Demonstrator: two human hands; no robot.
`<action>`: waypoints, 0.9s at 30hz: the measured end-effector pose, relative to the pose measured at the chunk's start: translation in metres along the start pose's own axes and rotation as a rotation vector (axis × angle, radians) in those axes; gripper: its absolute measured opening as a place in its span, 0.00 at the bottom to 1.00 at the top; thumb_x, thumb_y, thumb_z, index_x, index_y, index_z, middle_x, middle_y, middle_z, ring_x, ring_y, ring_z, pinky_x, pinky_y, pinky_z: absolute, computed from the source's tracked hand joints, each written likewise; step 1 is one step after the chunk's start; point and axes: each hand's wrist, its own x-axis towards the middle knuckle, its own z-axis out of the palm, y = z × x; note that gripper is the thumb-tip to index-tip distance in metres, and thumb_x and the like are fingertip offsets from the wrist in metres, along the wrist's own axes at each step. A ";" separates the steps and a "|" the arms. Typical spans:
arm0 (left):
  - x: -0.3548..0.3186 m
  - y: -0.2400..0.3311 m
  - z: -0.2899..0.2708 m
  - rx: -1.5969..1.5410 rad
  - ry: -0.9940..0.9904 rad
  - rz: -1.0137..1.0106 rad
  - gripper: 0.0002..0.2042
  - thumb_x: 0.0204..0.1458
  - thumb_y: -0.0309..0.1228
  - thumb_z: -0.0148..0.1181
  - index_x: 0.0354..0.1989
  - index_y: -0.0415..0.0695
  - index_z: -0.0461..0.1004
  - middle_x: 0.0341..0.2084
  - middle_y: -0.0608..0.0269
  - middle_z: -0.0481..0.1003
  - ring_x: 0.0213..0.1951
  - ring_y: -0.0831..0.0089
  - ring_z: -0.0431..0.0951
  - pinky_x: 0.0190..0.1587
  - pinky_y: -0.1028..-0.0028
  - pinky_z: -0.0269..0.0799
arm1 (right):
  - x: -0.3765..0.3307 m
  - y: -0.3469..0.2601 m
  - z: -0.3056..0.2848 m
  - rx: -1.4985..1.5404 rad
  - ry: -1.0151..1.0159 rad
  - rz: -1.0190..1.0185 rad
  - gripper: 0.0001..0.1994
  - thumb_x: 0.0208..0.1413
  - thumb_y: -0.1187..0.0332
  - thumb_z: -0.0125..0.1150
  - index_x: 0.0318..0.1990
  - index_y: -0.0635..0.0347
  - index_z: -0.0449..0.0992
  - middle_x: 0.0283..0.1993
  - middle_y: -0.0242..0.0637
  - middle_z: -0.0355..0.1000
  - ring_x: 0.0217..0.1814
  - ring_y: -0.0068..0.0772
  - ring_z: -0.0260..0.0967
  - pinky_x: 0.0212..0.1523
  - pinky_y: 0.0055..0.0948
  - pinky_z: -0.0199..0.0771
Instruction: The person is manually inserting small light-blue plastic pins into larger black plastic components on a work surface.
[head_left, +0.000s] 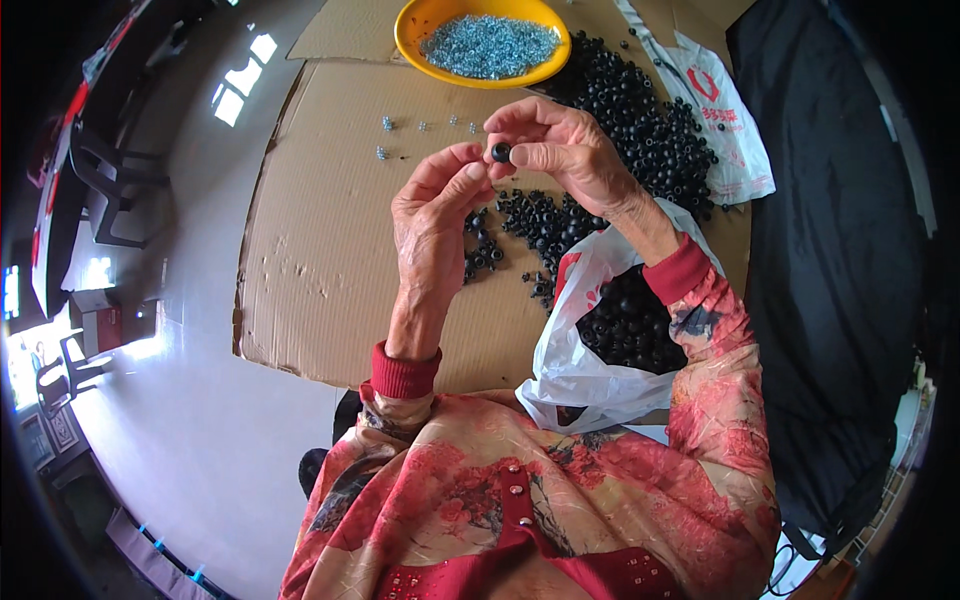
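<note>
Pinches black bead (501,153) in right hand (577,158) above cardboard (340,220) | closes left hand (430,207) at fingertips beside it, possibly touching | seems mid-piece, nothing clearly finished | leaves black pile (650,125), bowl (411,50) of blue bits (490,47)

Apparently a home: a dark plastic armchair (95,165) on glossy floor (200,280), well left of the left hand (432,205).

held black bead (502,152): smooth, glossy, plastic-looking. loose black beads (655,140): likewise. bowl (475,80): smooth, shiny yellow plastic. blue pieces (490,46): glassy sheen. cardboard sheet (320,240): matt, dented paperboard. open bag (548,365): thin, crinkled plastic film. cuff (405,372): ribbed knit cloth. floor (220,290): smooth, reflective.
</note>
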 end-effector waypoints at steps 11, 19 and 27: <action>0.003 -0.013 -0.007 -0.409 -0.166 -0.230 0.10 0.55 0.31 0.50 0.40 0.38 0.70 0.31 0.64 0.73 0.35 0.75 0.72 0.42 0.71 0.70 | -0.001 -0.008 0.018 -0.712 0.085 -0.351 0.11 0.46 0.74 0.60 0.39 0.59 0.74 0.37 0.34 0.72 0.35 0.28 0.71 0.38 0.26 0.72; 0.007 -0.022 -0.008 -0.573 -0.198 -0.270 0.07 0.55 0.31 0.50 0.36 0.42 0.70 0.29 0.68 0.70 0.34 0.78 0.69 0.44 0.66 0.69 | 0.005 -0.008 0.019 -0.943 0.037 -0.560 0.12 0.43 0.77 0.61 0.38 0.60 0.74 0.38 0.35 0.71 0.41 0.31 0.70 0.40 0.25 0.71; 0.017 -0.011 -0.023 -0.587 -0.176 -0.148 0.08 0.53 0.31 0.51 0.36 0.41 0.71 0.28 0.67 0.71 0.34 0.74 0.70 0.44 0.67 0.68 | 0.021 -0.017 -0.004 -0.757 0.104 -0.299 0.10 0.48 0.69 0.60 0.38 0.61 0.75 0.29 0.32 0.74 0.31 0.20 0.70 0.35 0.19 0.72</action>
